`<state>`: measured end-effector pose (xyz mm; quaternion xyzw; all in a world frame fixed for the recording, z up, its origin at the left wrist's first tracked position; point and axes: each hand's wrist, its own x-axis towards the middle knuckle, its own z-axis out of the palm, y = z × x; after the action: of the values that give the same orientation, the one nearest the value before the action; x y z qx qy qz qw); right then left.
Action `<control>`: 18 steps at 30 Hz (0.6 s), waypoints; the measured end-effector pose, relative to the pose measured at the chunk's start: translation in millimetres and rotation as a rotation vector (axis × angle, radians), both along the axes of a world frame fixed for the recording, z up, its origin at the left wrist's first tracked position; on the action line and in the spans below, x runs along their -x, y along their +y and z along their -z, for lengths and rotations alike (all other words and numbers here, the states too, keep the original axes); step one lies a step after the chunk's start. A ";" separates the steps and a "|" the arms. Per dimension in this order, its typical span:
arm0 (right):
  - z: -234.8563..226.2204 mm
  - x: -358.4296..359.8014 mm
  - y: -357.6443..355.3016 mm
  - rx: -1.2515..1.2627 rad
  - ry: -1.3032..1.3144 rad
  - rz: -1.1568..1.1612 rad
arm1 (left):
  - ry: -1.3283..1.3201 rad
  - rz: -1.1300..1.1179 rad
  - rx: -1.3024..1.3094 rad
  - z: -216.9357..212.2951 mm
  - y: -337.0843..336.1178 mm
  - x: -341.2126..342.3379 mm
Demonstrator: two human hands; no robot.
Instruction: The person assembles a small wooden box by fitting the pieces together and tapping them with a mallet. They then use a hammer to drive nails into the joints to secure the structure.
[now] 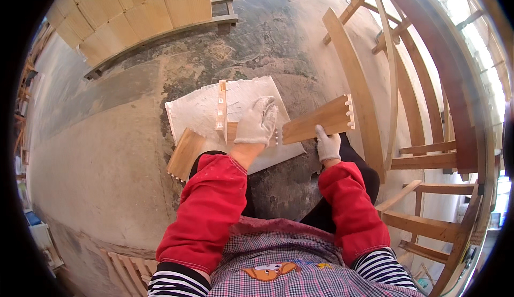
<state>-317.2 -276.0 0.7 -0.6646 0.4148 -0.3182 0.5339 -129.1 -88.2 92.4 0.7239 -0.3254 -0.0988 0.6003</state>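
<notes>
Between the two gloved hands, a flat light-brown wooden board with finger-joint teeth cut into both short ends runs from the left hand up and rightward past the right hand. The right hand grips the board's lower edge, thumb on top. The left hand lies palm down, fingers curled, over the board's near end and a short upright wooden piece with toothed edge; the joint under the glove is hidden. Beneath both hands lies a white rectangular sheet on the grey concrete floor. Below left of the left hand rests another toothed wooden board, partly covered by the red sleeve.
</notes>
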 end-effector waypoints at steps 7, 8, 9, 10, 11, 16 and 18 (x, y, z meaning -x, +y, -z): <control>10.3 -8.5 13.4 -0.105 -0.026 0.011 | -0.075 0.047 -0.071 1.4 -7.4 2.8; 19.3 -7.6 10.7 -0.071 -0.025 0.009 | -0.080 0.060 -0.081 4.2 -8.5 2.9; 23.0 -9.5 11.0 -0.039 -0.025 0.001 | -0.085 0.065 -0.095 5.6 -7.9 2.2; 25.8 -9.5 11.5 -0.015 -0.002 -0.014 | -0.072 0.068 -0.097 6.5 -7.4 1.8; 28.5 -10.6 11.6 -0.014 -0.006 -0.006 | -0.059 0.071 -0.099 6.8 -7.0 1.6; 39.3 -15.2 8.4 -0.154 -0.019 0.009 | -0.058 0.069 -0.091 11.9 -7.2 0.7; 34.0 -19.8 10.3 -0.120 0.094 -0.018 | -0.056 0.072 -0.094 12.0 -7.1 0.2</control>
<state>-297.3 -265.7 -33.2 -0.6493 0.4516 -0.2565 0.5556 -129.4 -95.3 80.4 0.7415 -0.3628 -0.1154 0.5525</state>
